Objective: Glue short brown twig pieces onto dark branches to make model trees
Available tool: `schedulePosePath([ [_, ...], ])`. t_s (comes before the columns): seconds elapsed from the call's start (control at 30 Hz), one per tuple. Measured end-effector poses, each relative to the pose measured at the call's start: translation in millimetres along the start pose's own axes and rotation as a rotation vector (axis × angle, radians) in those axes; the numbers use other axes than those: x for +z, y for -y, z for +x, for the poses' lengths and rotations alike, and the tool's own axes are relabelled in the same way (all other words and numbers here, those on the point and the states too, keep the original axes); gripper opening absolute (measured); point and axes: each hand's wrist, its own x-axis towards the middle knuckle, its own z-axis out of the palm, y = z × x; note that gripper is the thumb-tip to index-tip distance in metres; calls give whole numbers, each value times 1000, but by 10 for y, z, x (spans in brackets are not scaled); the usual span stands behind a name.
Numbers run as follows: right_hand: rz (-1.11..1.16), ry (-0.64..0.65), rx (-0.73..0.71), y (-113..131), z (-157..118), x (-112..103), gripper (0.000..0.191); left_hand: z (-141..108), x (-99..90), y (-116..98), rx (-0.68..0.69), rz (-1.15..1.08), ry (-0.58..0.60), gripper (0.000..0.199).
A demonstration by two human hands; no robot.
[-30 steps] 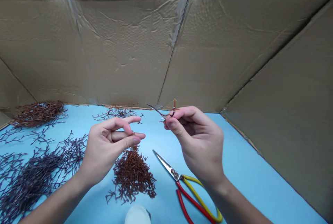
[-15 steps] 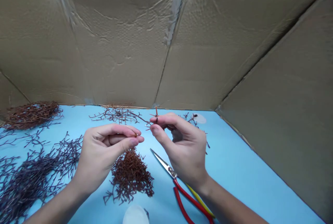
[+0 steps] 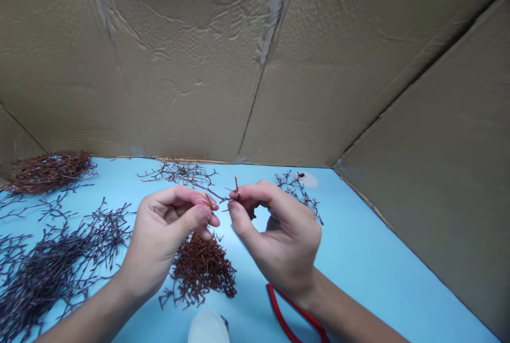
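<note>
A cardboard wall (image 3: 191,77) stands behind the blue table (image 3: 378,268). The dark twig pile (image 3: 51,268) lies at left. Above the table, the right hand (image 3: 285,234) and left hand (image 3: 167,229) are near each other. Between them, lower, lies the brown twig pile (image 3: 205,268). The right hand pinches a branched twig (image 3: 236,182); the left pinches a smaller orange twig (image 3: 209,200) just beside it.

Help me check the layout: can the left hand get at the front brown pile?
Probably yes: the brown pile sits just below the left hand, with nothing lying on it, though the twig pinched there may need putting down first.
</note>
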Motion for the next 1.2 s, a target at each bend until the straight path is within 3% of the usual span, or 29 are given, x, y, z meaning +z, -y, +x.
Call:
schedulePosePath([
  [0.2,-61,-16,-19,22,-16,17,16,-3,45,18,-79,-152,-31,13],
  [0.5,-186,-13,-74,8,-51,22,15,-11,40,47,-129,-207,-52,12],
  [0.67,-231,-7,-117,11,-65,17,16,-9,65,35,-91,-190,-74,14],
  [0.9,-267,100,-198,-3,-61,-41,10,-12,47,48,22,-101,-88,13],
  [1.2,-85,60,-76,8,-50,-27,8,-48,18,53,86,9,-50,10],
])
